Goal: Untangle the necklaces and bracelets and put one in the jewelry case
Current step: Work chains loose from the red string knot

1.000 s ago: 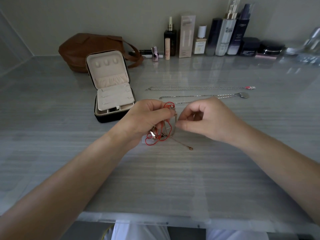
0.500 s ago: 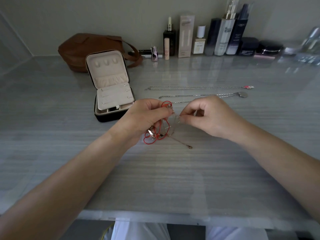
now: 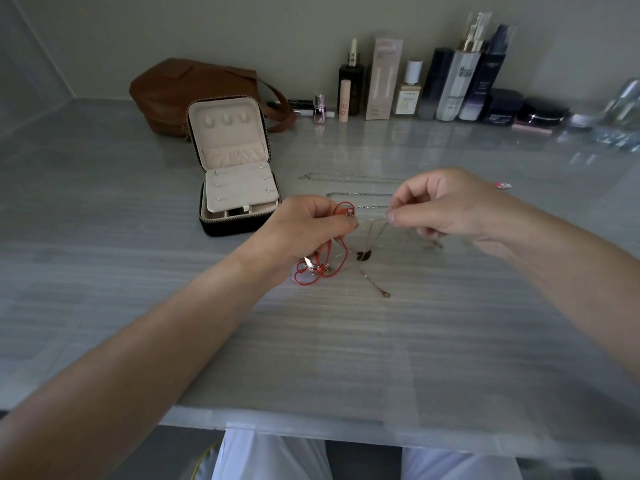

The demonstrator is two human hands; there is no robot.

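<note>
Pulling apart the tangle, the left hand (image 3: 304, 230) has its fingers closed on the red cord bracelet (image 3: 317, 271) while the right hand (image 3: 446, 206) pinches the thin gold chain (image 3: 375, 233) taut; its clasp end trails on the grey striped tabletop (image 3: 311, 341). Tugging too hard could tighten the knot or snap the chain. Beyond, two silver chains (image 3: 349, 178) lie straightened, and the open black zip jewelry case (image 3: 239, 202) waits at the left.
</note>
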